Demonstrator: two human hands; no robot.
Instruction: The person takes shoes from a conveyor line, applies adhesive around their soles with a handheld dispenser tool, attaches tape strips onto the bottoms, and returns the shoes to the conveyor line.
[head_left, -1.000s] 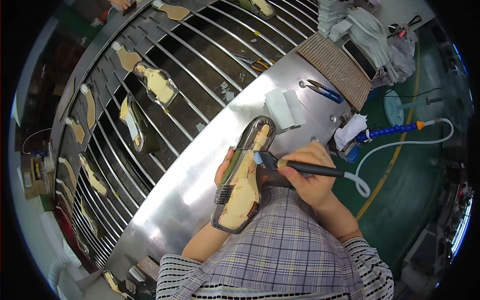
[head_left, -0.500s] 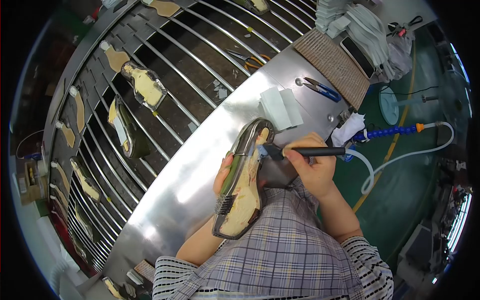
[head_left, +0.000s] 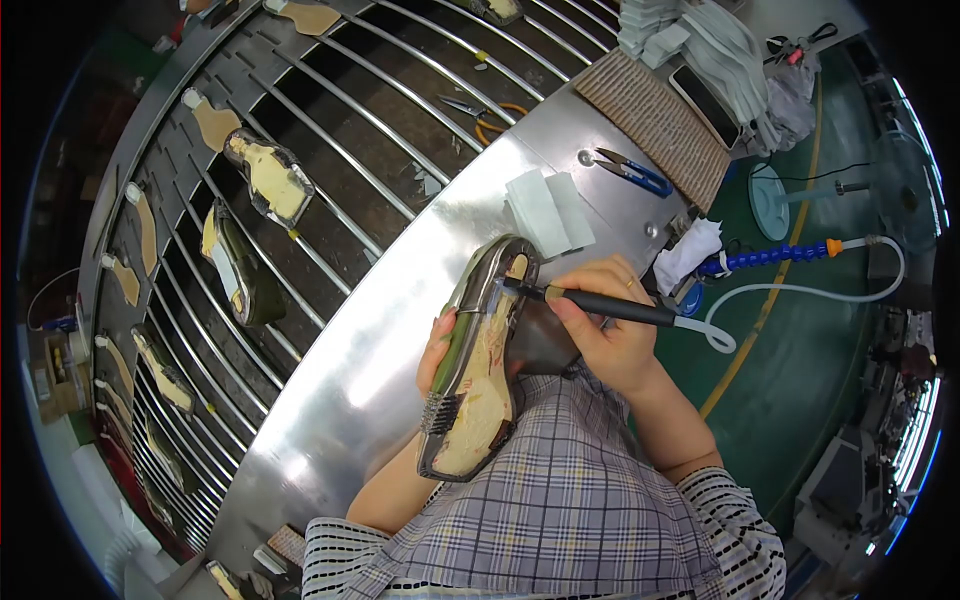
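A green shoe upper on a last lies sole side up, its pale underside facing me. My left hand is closed round its left side, with most of the fingers hidden under it. My right hand grips a black-handled brush whose back end joins a white hose. The brush tip touches the underside close to the upper end of the shoe. Just beyond the shoe lie pale sheets on the metal table.
Left of the table, a rack of metal bars carries several other shoes and tan insoles. Blue-handled snips, a woven board, a phone and stacked pale sheets are at upper right. A blue jointed hose sticks out at right.
The brush tip has moved up and left across the underside, towards its left edge. The white hose loop has risen. The whole view has shifted slightly.
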